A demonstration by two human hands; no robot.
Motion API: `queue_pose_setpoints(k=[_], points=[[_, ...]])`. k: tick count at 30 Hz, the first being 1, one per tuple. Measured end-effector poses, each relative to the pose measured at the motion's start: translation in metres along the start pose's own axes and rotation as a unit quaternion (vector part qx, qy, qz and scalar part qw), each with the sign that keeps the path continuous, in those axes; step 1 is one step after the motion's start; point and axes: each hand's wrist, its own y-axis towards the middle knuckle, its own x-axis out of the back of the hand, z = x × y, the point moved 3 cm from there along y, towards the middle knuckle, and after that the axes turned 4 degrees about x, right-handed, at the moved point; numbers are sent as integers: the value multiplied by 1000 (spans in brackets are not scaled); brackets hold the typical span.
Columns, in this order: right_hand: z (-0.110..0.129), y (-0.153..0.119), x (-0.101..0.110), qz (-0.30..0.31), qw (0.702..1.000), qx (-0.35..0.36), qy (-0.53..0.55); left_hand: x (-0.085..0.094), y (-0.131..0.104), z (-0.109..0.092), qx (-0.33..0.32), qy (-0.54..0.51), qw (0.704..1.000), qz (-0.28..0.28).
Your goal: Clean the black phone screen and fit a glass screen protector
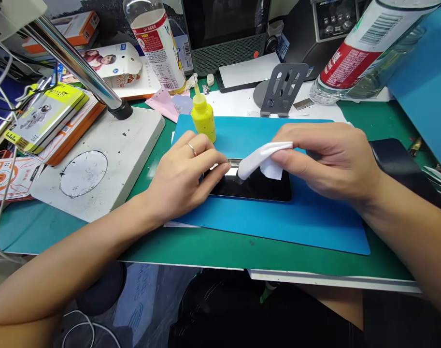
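Note:
A black phone-like slab (258, 187) with a glossy face lies flat on the blue mat (278, 217). My left hand (187, 176), with a ring on one finger, rests at the slab's left end; its thumb and index finger are pinched together, and whatever may be between them is too small to make out. From the right, my right hand (325, 162) pinches a folded white cloth (258, 157) between thumb and fingers. The cloth hangs over the slab, its lower left tip close to the surface. Behind my left hand stands a yellow bottle (203, 118) with a nozzle.
A white lamp base (97, 164) sits at the left beside stacked boxes (42, 116). At the back are a plastic bottle (158, 53), a grey metal stand (283, 89) and a large bottle (361, 53) at the right. The green table's front edge runs below the mat.

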Motion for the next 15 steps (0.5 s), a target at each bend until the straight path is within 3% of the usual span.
queue_pose_setpoints(k=[7,12,15], points=[[1,0,-2,17,994,32,-102,-6,-1,-3,7,-18,1000,6],[-4,3,-8,13,995,16,-102,-15,1,3,19,16,999,27],[-5,4,-6,12,994,9,-105,-13,2,5,23,4,1000,9]])
